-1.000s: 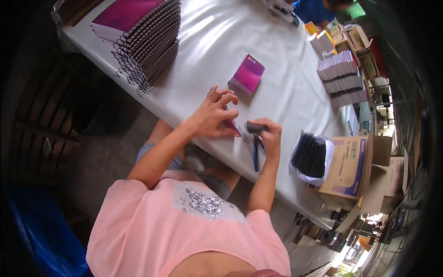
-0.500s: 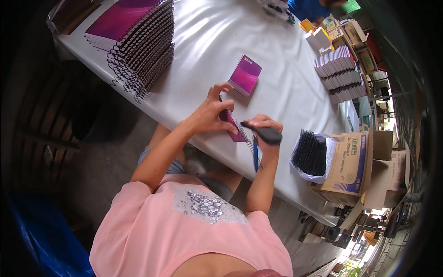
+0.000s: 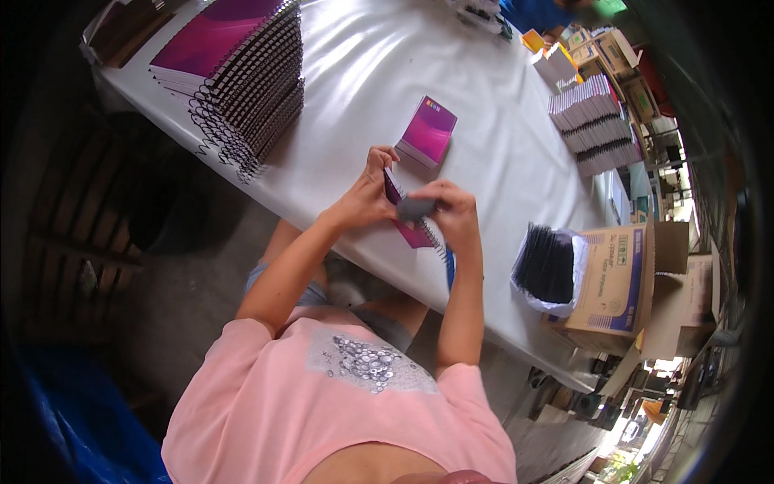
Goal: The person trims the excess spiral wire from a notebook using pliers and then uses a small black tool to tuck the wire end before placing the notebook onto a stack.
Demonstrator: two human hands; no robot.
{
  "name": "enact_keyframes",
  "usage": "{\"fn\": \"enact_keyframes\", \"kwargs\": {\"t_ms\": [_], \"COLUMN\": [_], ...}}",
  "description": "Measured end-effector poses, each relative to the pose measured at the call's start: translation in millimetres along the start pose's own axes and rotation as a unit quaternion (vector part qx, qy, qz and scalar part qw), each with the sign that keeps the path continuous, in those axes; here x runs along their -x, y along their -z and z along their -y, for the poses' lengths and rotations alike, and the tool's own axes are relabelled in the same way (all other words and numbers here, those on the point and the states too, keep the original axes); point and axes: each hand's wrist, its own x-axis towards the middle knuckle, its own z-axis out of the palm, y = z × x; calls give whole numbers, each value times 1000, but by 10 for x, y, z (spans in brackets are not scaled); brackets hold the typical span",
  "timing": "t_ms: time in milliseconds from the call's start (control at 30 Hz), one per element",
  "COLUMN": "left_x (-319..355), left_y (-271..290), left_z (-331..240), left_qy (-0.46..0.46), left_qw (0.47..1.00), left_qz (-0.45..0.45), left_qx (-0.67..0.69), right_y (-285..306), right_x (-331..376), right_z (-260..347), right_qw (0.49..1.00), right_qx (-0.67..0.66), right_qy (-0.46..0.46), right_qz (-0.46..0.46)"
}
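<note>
A small purple notebook [image 3: 418,237] is gripped in my left hand [image 3: 364,194], tilted above the near edge of the table. Along its right side runs a dark spiral coil [image 3: 435,235]. My right hand [image 3: 453,211] is closed on a dark, rounded pad-like tool [image 3: 414,209], somewhat blurred, which overlaps the coil and the notebook's edge. Partly covered by my right wrist is a narrow blue object [image 3: 450,268]; its kind is hidden. Just beyond my left fingers lies a stack of small purple notebooks [image 3: 430,133].
Spiral-bound purple notebooks [image 3: 242,89] rise in a tall stack at the far left of the white-covered table [image 3: 347,97]. On the right stand a bag of black coils [image 3: 545,270] and a cardboard box [image 3: 606,278]. More notebooks [image 3: 592,125] and a person in blue [image 3: 538,14] are farther back.
My right hand has moved up and left with the dark tool, from beside the coil onto the notebook's coil edge. My left hand keeps its hold on the notebook.
</note>
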Motion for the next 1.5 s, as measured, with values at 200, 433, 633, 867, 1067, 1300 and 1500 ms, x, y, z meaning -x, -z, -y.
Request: {"fn": "enact_keyframes", "kwargs": {"t_ms": [200,433,633,867,1067,1300,1500], "left_x": [7,-8,86,126,156,131,148], "left_y": [14,-11,116,41,114,172,134], "left_z": [8,42,-263,-630,-682,-905,-868], "left_qy": [-29,-32,177,146,6,-13,-72], "left_qw": [1000,999,934,918,970,975,968], "left_qz": [-5,-19,-124,-228,-212,-214,-239], "left_qx": [-8,20,284,290,119,54,34], "right_y": [-100,380,251,-339,-525,-563,-490], "right_x": [-96,92,1154,1468,814,592,630], "right_z": [38,-419,-316,-332,711,830,843], "right_qw": [1000,928,876,873,937,932,984], "right_qx": [7,336,388,361,261,306,88], "right_qy": [24,-92,-212,-161,-34,-3,-117], "right_qz": [13,-136,-193,-286,-230,-194,-106]}}
